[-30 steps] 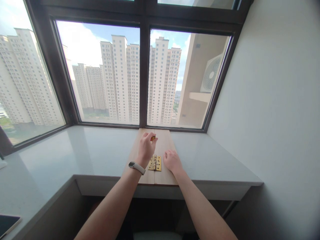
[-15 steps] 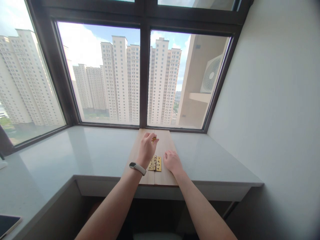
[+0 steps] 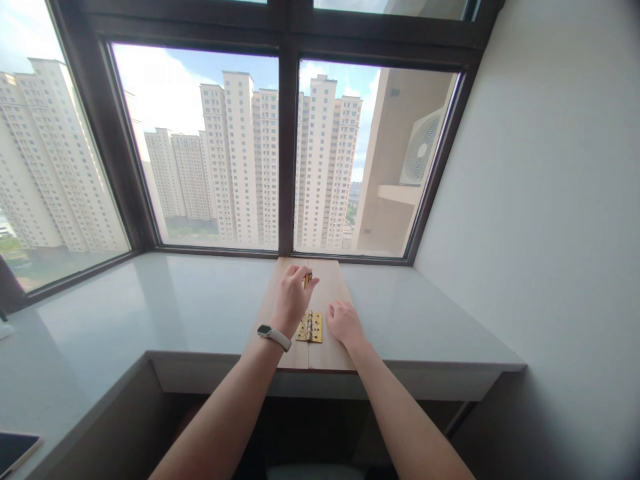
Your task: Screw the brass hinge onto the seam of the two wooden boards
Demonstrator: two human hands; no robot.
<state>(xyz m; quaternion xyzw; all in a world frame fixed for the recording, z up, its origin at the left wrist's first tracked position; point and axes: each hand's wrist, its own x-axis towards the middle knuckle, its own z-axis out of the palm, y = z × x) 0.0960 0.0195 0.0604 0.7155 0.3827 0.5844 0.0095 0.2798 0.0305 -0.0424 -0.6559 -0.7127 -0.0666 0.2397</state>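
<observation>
Two pale wooden boards (image 3: 330,357) lie side by side on the sill, with a seam between them. Across the seam at the near part lies an open brass hinge (image 3: 315,328) with screw holes; my left wrist partly covers its left leaf. My left hand (image 3: 294,293), with a watch (image 3: 274,335) on the wrist, pinches a second brass hinge (image 3: 308,280) near the far end of the boards. Most of that hinge is hidden by the fingers. My right hand (image 3: 345,322) rests with curled fingers on the right board, right of the near hinge.
The white stone sill (image 3: 210,300) extends to both sides, with a front edge just before the boards. A dark window frame (image 3: 287,167) stands at the back and a white wall (image 3: 540,167) at right. A dark flat device (image 3: 17,450) lies at lower left.
The hinge in my left hand appears slightly turned, showing a narrower gold strip with a dark edge. Otherwise both hands and the near hinge keep their places.
</observation>
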